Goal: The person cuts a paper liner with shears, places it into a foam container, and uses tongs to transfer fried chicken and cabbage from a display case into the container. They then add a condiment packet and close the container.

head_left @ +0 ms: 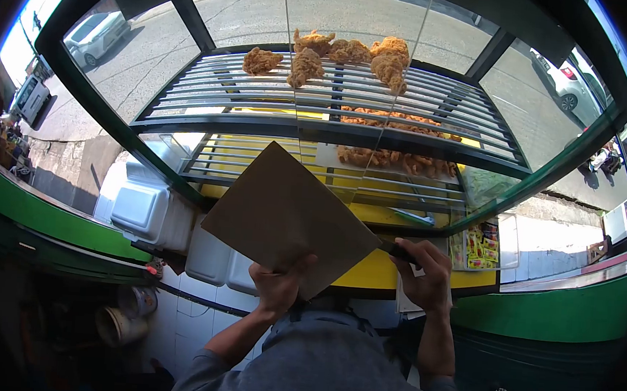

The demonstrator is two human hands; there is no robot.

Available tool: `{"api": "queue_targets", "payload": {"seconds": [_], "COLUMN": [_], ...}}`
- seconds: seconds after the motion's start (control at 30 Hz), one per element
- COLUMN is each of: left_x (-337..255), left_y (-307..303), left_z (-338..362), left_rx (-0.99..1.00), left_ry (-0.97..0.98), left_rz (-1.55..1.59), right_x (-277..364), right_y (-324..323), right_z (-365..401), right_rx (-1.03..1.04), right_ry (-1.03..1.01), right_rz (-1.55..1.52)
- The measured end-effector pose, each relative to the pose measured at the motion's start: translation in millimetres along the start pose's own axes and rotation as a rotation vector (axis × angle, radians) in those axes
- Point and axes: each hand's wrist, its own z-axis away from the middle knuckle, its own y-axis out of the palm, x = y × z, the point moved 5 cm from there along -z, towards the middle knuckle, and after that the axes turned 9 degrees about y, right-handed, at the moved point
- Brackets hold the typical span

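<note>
My left hand (278, 284) is closed on the lower edge of a square sheet of brown paper (290, 216), thumb on top, holding it up tilted in front of me. My right hand (428, 276) is wrapped round a dark-handled tool (399, 250) at the sheet's right corner. Its thin tip meets that corner, and I cannot make out the rest of the tool. Behind the sheet is a glass display case with a slatted rack (226, 95). Several pieces of fried chicken (306, 68) lie on the rack's upper level.
Smaller fried pieces (396, 161) lie on the lower level. White foam boxes (139, 209) are stacked at the left. A clear bin of sachets (481, 245) stands at the right. Green counter walls (545, 317) flank me. Buckets (121, 326) sit low at the left.
</note>
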Motion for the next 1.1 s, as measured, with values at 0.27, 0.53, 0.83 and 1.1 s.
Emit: {"api": "queue_targets", "payload": {"seconds": [0.27,0.53,0.83,1.1], "left_x": [0.2,3.0,4.1,4.0], "left_y": [7.9,11.1,12.7,25.0], "left_z": [4.2,6.7,12.3,24.2], "left_rx": [0.052,0.152,0.215,0.295], "left_ry": [-0.059,-0.142,-0.181,-0.196], "left_rz": [-0.024,-0.005,0.055,0.074], "right_x": [4.4,1.0,-6.6,4.0], "right_y": [9.1,1.2,-17.2,-7.6], "right_z": [3.4,5.1,2.8,4.2], "right_rx": [-0.015,-0.011,-0.045,-0.039], "right_ry": [0.018,-0.005,0.062,0.02], "right_rz": [0.012,-0.026,0.027,-0.061]}}
